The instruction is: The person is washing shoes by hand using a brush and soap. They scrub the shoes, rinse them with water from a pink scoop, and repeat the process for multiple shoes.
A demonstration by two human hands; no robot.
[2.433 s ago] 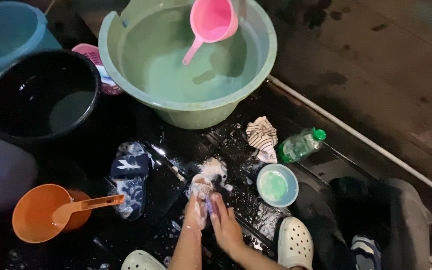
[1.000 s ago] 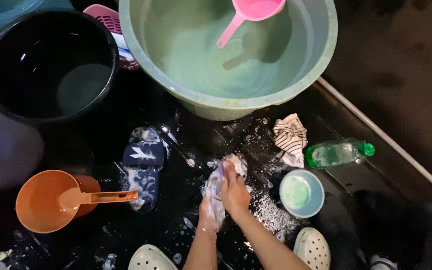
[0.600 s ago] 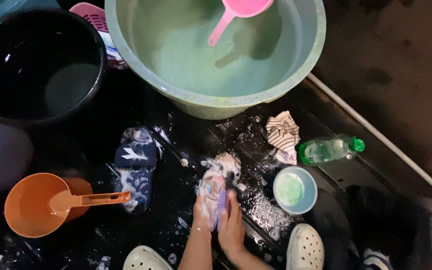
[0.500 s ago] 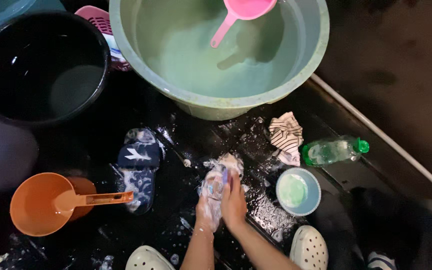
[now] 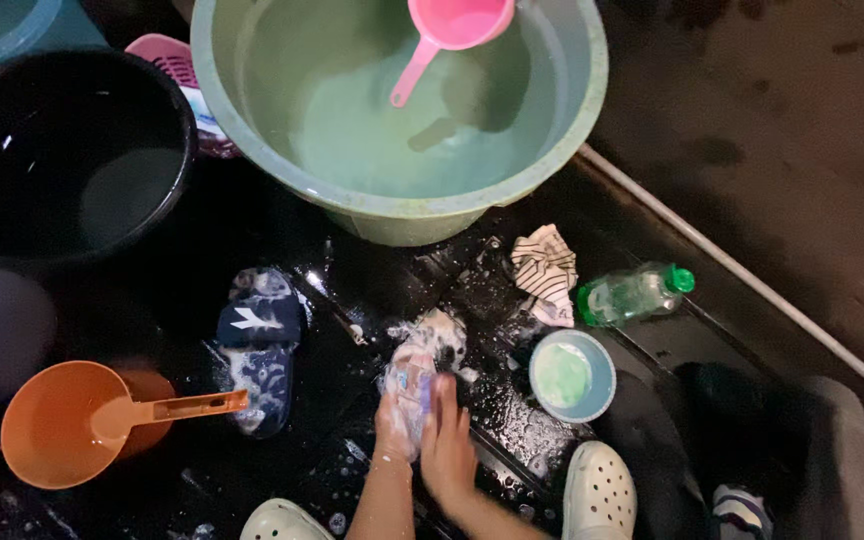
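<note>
Below, left hand (image 5: 392,420) fingers curled around a soapy cloth (image 5: 414,375), right hand (image 5: 447,440) fingers flat, pressed together on it.

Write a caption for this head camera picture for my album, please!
Two hands, left and right, scrub a soapy cloth on wet ground beside a green tub.

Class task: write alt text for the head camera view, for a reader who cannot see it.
Two bare hands, left hand and right hand, press a soapy cloth on wet dark ground. Nearby: a green basin of water, pink scoop, orange scoop, blue slipper.
</note>
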